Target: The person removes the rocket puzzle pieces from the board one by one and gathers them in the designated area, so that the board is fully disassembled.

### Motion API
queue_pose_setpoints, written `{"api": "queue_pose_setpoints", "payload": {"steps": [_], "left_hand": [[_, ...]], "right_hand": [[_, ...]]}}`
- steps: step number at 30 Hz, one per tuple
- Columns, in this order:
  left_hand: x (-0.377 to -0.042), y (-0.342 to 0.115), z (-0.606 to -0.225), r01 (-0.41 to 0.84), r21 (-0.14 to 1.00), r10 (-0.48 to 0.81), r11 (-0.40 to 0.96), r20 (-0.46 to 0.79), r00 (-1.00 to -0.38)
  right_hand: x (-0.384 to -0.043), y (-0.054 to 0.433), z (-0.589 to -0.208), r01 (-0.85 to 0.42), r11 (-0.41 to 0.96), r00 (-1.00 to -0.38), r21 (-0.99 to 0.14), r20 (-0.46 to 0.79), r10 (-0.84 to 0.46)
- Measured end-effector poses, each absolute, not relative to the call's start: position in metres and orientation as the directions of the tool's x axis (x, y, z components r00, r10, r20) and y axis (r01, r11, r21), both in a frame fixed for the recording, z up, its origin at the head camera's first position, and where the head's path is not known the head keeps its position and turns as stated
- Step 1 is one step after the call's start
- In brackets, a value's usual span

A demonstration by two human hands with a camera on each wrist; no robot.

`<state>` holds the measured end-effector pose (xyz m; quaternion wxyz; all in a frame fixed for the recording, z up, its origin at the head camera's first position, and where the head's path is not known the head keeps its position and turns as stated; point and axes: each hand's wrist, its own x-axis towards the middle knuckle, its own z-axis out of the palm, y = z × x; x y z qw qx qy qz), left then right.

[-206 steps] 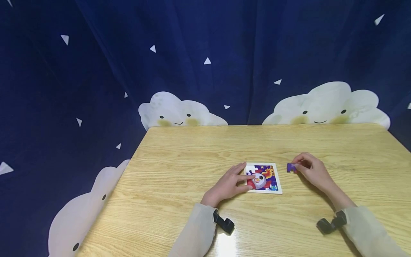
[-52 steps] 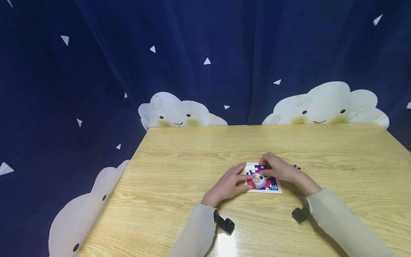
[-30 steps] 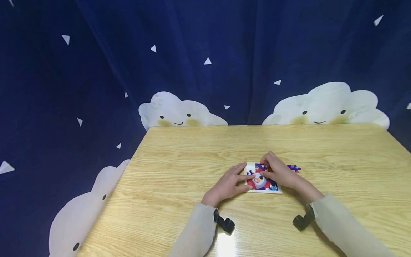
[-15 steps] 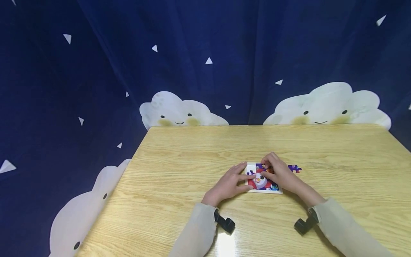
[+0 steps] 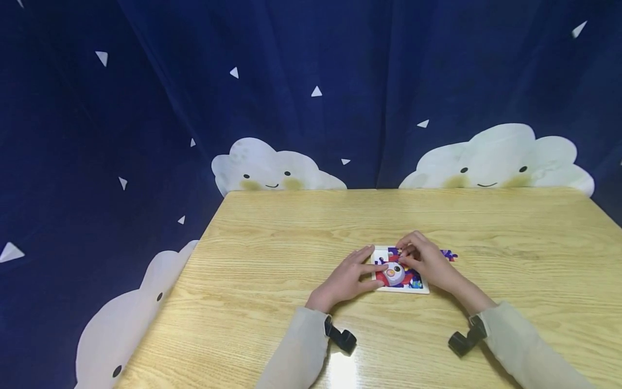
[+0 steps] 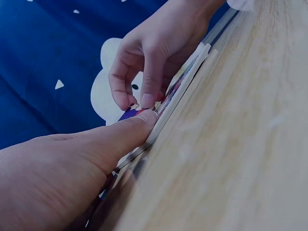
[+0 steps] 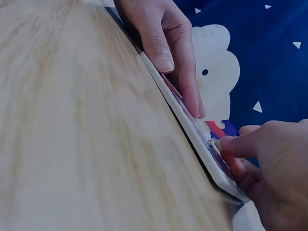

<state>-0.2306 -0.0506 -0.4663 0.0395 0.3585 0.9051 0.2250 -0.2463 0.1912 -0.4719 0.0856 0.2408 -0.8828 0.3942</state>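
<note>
A small jigsaw puzzle in a white frame [image 5: 400,290] lies on the table, with a round white penguin-like face [image 5: 394,276] in its picture. My left hand [image 5: 345,275] rests on the puzzle's left side, fingers spread and nearly straight, thumb at the near edge. Over the upper part, my right hand [image 5: 427,262] pinches a puzzle piece between thumb and fingertips. In the right wrist view, a red and purple puzzle piece [image 7: 230,128] stands up tilted from the board at those fingertips. White backing [image 5: 380,254] shows bare in the far left corner of the frame.
Just right of the frame, a purple patterned puzzle piece [image 5: 449,255] lies on the wooden table [image 5: 291,232], partly behind the right hand. A dark blue curtain [image 5: 272,65] with white triangles and clouds hangs behind the table. Black wrist cameras sit under both sleeves.
Earlier, my right hand pinched a purple piece on the table right of the frame; it then moved left onto the puzzle. Lately its fingers shift slightly right. My left hand has stayed put.
</note>
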Motion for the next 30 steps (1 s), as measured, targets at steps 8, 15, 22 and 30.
{"api": "queue_pose_setpoints", "payload": {"steps": [8,15,22,30], "left_hand": [[-0.231,-0.05,-0.467,0.629,0.438,0.668,0.642,0.084,-0.74],[-0.231,-0.05,-0.467,0.625,0.442,0.665,0.644,0.081,-0.743],[-0.23,-0.05,-0.467,0.622,0.446,0.664,0.644,0.077,-0.743],[-0.23,-0.051,-0.467,0.618,0.448,0.657,0.646,0.087,-0.749]], "right_hand": [[-0.248,0.195,-0.47,-0.375,0.557,-0.924,-0.741,0.246,-0.294],[-0.248,0.196,-0.468,-0.336,0.543,-0.936,-0.77,0.208,-0.285],[-0.248,0.2,-0.469,-0.343,0.556,-0.935,-0.757,0.221,-0.277],[-0.246,0.205,-0.47,-0.391,0.551,-0.92,-0.737,0.292,-0.262]]}}
